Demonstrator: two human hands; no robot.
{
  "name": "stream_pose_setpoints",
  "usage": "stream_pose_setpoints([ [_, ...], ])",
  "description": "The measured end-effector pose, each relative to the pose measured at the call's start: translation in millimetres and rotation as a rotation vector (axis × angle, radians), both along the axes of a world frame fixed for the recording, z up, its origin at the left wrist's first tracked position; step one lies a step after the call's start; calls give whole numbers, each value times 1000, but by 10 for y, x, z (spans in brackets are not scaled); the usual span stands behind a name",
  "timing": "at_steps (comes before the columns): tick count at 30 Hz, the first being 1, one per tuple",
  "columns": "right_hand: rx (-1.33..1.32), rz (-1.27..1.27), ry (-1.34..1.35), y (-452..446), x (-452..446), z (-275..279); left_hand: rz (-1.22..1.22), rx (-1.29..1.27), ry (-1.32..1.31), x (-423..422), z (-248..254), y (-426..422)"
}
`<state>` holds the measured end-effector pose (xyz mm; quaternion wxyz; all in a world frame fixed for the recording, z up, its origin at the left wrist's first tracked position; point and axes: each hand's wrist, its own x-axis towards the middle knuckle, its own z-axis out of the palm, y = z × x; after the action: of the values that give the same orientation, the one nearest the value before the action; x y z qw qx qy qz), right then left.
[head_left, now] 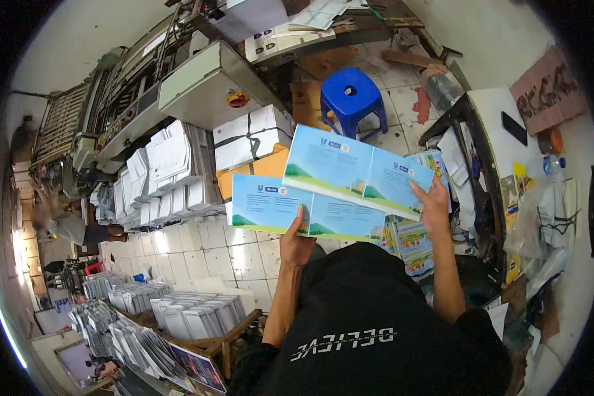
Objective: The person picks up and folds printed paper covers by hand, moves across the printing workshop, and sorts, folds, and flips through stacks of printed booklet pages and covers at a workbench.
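Note:
My left hand (297,241) grips a light-blue printed booklet stack (270,206), thumb on top and the other fingers hidden beneath. Its sheets show small logos, lines of text and a green hill along the bottom. My right hand (434,203) holds a second blue printed booklet stack (336,162) by its right end, thumb across the face. This one is tilted, partly overlaps the left one from above, and shows a thick white edge. Colourful printed booklets (409,247) are partly visible below my right hand.
A blue plastic stool (353,99) stands ahead on the tiled floor. Bundled paper stacks (171,165) line the left, beside a grey cabinet (208,86) and machinery. More paper piles (198,317) sit lower left. A phone (514,128) lies on the right table. Another person (72,228) is far left.

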<state>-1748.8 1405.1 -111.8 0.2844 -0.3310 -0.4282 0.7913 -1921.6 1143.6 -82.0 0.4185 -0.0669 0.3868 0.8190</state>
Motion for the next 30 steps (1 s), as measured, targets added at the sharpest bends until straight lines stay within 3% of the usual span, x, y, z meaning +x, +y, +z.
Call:
stream_pose_setpoints([
  [10,7,39,35,-246,-279,-31,126,-74,37,164,168,-174],
  [21,-46,99,104,-436,-291,-112,1,-82,66,279,153,-191],
  [23,-39,95,68,-503,-272,-73,83,-182,13,304,128,-144],
  [28,-93,53,118,-586,-247,-43,71,-109,58,354,192,-63],
  [30,-67,35,95,-589,-221,-69,100,-313,132,377,244,-3],
])
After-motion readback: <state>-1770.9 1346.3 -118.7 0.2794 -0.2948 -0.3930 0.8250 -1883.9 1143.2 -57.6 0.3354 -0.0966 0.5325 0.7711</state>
